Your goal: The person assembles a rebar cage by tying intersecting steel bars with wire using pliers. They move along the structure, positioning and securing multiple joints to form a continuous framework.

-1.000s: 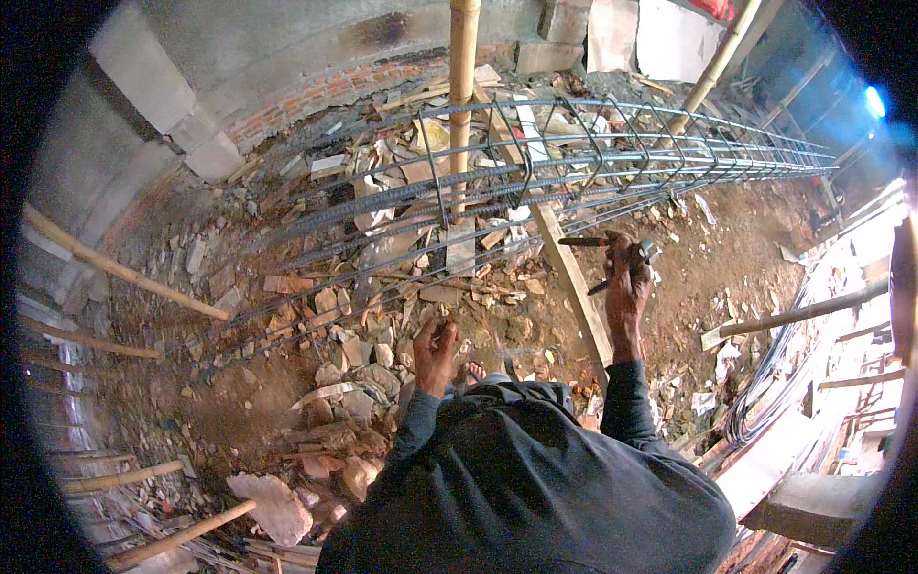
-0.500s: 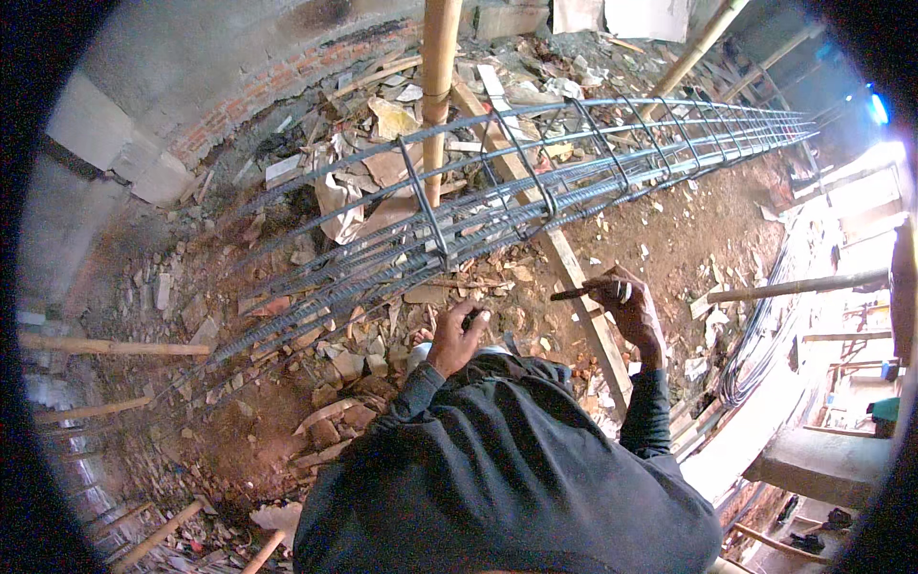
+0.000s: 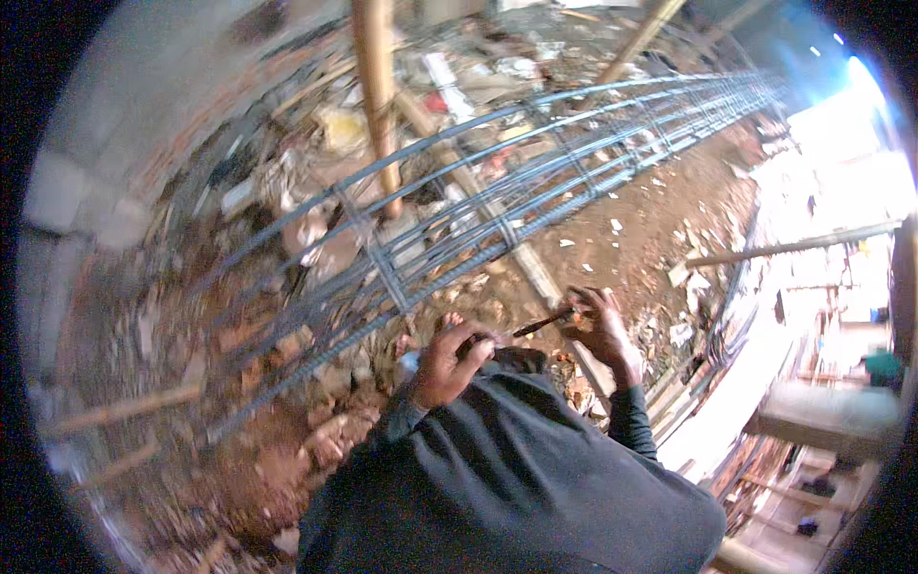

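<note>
My right hand [image 3: 604, 337] grips a slim dark rod-like tool [image 3: 541, 325], whose free end slants down and left toward my other hand; its exact kind is blurred. My left hand [image 3: 448, 365] is closed, thumb against fingers, in front of my dark top. Whatever it pinches, if anything, is too small to make out. A small gap shows between the tool's end and those fingers. Just beyond both hands lies a long rebar cage [image 3: 506, 231] of ribbed bars and square stirrups, raised above the ground and running from lower left to upper right. Neither hand touches it.
An upright bamboo pole [image 3: 376, 105] stands behind the cage. Under the cage passes a wooden plank [image 3: 537, 275]. Broken rubble [image 3: 330, 378] covers the earth around my feet. Another pole [image 3: 794, 249] juts in at right, near stacked lengths of timber. A wall [image 3: 182, 86] rises at far left.
The view has swung, shifting the cage and pole leftward. My hands have come closer together, and the tool now tilts down toward my left hand instead of lying nearly level.
</note>
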{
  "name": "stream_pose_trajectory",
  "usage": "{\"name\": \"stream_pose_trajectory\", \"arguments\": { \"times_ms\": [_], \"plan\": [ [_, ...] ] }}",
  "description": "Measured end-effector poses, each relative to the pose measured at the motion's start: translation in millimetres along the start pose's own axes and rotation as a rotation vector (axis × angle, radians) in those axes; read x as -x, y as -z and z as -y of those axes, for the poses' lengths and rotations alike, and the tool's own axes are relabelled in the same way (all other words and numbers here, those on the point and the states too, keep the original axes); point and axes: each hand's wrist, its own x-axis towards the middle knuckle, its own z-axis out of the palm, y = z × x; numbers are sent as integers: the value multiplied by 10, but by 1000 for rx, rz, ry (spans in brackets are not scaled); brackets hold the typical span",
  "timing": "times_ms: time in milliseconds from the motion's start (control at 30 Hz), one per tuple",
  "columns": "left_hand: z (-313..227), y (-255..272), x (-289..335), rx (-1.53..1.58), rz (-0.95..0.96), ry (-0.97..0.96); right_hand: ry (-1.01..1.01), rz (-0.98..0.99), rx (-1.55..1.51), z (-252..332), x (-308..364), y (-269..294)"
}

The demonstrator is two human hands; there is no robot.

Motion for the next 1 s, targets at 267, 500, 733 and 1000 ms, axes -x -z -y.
{"name": "stream_pose_trajectory", "arguments": {
  "times_ms": [267,500,733,1000],
  "plan": [
    [-748,-409,-274,259,-198,-43,363,38,-644,931,-54,279],
    [-944,-468,-399,126,-487,-17,598,281,-743,1277,-202,-151],
    [-871,-256,-517,610,-507,106,349,184,-902,1237,-293,-259],
    [-883,66,-641,746,-468,115,202,61,-1044,1500,-431,-367]
  ]
}}
